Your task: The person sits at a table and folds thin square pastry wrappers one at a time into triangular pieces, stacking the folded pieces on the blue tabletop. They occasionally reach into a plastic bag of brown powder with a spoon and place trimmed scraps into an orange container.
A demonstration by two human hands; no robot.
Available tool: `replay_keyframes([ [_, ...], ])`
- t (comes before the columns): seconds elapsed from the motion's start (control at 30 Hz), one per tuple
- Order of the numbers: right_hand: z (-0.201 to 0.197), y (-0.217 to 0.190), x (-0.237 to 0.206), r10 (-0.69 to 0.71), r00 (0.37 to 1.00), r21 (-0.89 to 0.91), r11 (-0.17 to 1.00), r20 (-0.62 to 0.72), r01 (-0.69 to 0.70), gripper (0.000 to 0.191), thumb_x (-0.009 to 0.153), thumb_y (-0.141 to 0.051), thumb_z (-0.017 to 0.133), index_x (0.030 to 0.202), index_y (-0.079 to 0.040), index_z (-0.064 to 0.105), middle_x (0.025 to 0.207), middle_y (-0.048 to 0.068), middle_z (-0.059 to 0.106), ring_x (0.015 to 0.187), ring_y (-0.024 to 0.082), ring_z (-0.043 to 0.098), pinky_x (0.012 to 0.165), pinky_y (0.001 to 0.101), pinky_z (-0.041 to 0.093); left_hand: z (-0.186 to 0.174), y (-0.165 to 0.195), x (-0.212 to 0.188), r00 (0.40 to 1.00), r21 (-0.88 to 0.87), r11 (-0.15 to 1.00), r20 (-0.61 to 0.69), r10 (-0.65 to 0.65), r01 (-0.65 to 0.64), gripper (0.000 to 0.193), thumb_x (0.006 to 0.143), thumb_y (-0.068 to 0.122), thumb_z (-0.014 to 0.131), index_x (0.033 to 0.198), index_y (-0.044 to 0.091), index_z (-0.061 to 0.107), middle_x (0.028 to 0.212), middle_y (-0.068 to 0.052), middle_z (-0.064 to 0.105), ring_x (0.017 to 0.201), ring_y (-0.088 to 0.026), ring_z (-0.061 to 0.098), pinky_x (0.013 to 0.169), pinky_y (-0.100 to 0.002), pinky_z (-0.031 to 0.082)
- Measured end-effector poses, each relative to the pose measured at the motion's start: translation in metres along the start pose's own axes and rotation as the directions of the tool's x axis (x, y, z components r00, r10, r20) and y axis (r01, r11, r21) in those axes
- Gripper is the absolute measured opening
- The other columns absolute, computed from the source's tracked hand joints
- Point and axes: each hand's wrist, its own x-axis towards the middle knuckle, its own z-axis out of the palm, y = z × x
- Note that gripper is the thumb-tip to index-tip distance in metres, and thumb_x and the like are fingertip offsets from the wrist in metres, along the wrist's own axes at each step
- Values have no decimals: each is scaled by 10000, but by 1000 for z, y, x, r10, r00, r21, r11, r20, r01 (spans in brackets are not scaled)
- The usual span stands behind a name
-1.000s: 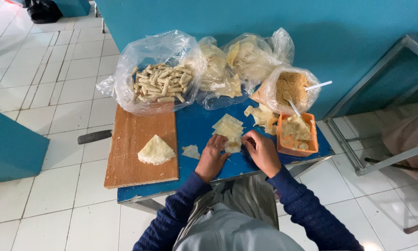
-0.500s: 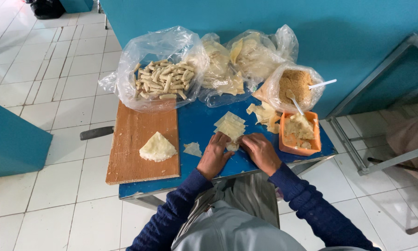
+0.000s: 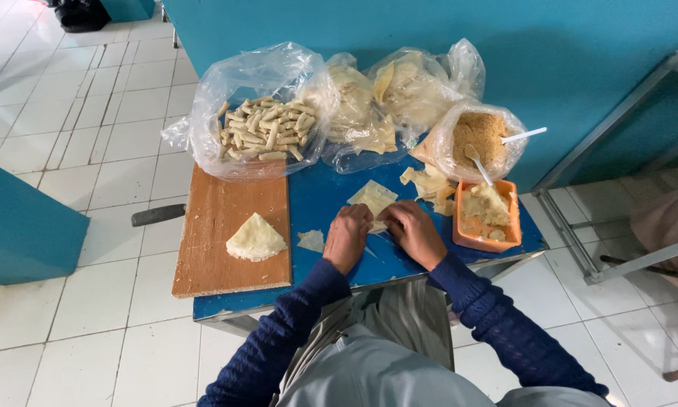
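Orange tub (image 3: 511, 240) — filling (image 3: 481, 209) inside

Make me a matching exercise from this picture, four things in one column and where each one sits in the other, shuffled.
Things:
1 folded triangle of dough
2 rolled sticks
3 orange tub
4 thin wrapper

Places:
A in the clear bag at the left
B under both hands' fingertips on the blue table
C on the wooden board
D by the table's right edge

Pairs: 1-C, 2-A, 3-D, 4-B

Blue counter (image 3: 331, 207); brown wooden board (image 3: 226, 226); orange tub (image 3: 514, 218); pale cream wrapper (image 3: 374, 197); navy knit sleeves (image 3: 497, 324); white floor tiles (image 3: 75, 151).
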Motion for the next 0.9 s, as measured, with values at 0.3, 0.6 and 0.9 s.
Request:
replay_keyframes([
  [0.3, -6, 4, 0, -167, 979, -103, 979, 113, 178, 163, 856, -128, 744, 1008, -70, 734, 1012, 72, 710, 966, 290, 646, 848, 393, 543, -8, 10, -3, 991, -67, 992, 72, 111, -107, 242, 731, -7, 735, 930, -8, 597, 1037, -158, 555, 1032, -398, 590, 829, -477, 489],
  [0.6, -6, 16, 5, -119, 978, -43, 991, 174, 128, 167, 882, -184, 739, 994, -61, 717, 983, 66, 688, 947, 279, 631, 842, 389, 522, -9, 3, 5, 995, -102, 995, 97, 15, -5, 137, 832, -19, 699, 943, 33, 638, 1067, -141, 604, 1008, -377, 646, 803, -449, 522],
  [0.9, -5, 17, 11, -51, 988, 56, 997, 145, 43, 170, 889, -150, 740, 1046, -86, 761, 979, 62, 701, 942, 270, 656, 807, 380, 545, -6, -5, 12, 989, -50, 988, 21, 145, -144, 117, 807, -25, 689, 898, 19, 631, 1006, -156, 578, 1005, -395, 612, 832, -459, 507],
])
